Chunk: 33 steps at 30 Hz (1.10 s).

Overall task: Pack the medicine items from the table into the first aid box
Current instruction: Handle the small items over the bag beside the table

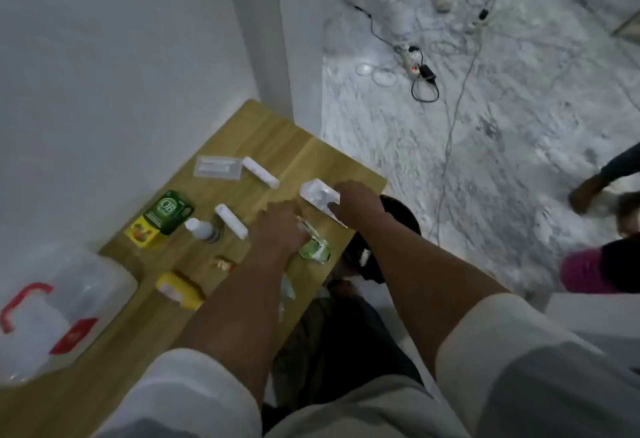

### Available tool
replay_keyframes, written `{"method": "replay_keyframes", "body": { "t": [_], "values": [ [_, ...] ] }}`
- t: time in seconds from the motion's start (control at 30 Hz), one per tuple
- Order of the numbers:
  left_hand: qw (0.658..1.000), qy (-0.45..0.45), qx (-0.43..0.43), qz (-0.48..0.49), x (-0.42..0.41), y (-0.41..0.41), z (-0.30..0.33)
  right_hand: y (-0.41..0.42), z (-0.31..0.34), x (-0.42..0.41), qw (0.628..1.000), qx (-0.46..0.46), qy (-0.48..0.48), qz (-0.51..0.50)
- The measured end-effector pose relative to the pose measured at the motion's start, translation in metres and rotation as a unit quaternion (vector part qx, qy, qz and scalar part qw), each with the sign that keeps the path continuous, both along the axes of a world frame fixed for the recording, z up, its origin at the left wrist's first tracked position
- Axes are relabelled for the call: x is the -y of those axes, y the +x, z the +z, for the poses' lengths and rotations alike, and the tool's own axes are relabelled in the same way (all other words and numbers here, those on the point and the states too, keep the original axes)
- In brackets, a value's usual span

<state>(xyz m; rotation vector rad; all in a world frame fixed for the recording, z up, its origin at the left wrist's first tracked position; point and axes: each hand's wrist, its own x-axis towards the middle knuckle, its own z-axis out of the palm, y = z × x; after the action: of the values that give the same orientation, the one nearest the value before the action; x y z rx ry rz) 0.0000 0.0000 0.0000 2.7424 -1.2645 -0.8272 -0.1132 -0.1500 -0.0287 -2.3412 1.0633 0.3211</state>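
I stand by a white wall at a wooden counter (270,146), with a grey marble floor (519,125) and cables (424,80) off to my right.

Far left of my left grip sits the clear first aid box (65,299) with its red handle (20,302). Nearer are a green and yellow carton (162,217), a yellow packet (180,290), a small white-capped bottle (202,229) and a white tube (231,221), which lies just left of that grip. Farther away lie a clear flat case (218,167) and another white tube (260,172).

My left grip (280,226) rests on a green and white sachet (315,247). I cannot tell if the fingers curl round it.

My right grip (356,202) pinches a white foil packet (318,196), which sticks out to its left, between my two grips.
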Motion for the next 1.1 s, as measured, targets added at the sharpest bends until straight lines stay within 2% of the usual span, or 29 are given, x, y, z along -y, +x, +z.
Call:
{"method": "replay_keyframes", "body": {
  "t": [0.07,0.2,0.27,0.37,0.5,0.6,0.67,0.83,0.97,1.1],
  "values": [
    [0.999,0.035,-0.006,0.006,0.004,-0.001,-0.014,-0.001,-0.015,0.0,0.999,-0.022,-0.007,-0.027],
    [0.998,0.058,0.027,-0.012,0.008,0.005,-0.038,0.0,-0.033,-0.004,0.995,-0.04,-0.08,-0.051],
    [0.997,0.039,0.05,-0.034,0.016,0.011,-0.04,0.001,-0.035,0.003,0.995,-0.021,-0.053,-0.081],
    [0.998,0.0,0.04,-0.047,0.026,0.015,-0.041,-0.005,-0.031,0.009,0.989,0.033,0.035,-0.139],
    [0.993,-0.109,-0.038,-0.016,0.042,0.005,-0.037,-0.038,-0.028,0.019,0.952,0.131,0.12,-0.248],
    [0.983,-0.151,-0.099,-0.019,0.066,-0.014,-0.025,-0.076,-0.017,0.026,0.915,0.19,0.108,-0.338],
    [0.981,-0.16,-0.105,-0.04,0.085,-0.029,-0.02,-0.098,-0.009,0.029,0.891,0.206,0.094,-0.393],
    [0.979,-0.132,-0.073,-0.136,0.144,-0.083,-0.021,-0.152,-0.007,0.045,0.857,0.17,0.08,-0.48],
    [0.98,-0.072,-0.058,-0.178,0.18,-0.117,-0.051,-0.173,-0.033,0.06,0.857,0.123,0.091,-0.492],
    [0.975,-0.051,-0.054,-0.21,0.209,-0.134,-0.075,-0.179,-0.058,0.078,0.868,0.079,0.098,-0.479]
  ]
}}
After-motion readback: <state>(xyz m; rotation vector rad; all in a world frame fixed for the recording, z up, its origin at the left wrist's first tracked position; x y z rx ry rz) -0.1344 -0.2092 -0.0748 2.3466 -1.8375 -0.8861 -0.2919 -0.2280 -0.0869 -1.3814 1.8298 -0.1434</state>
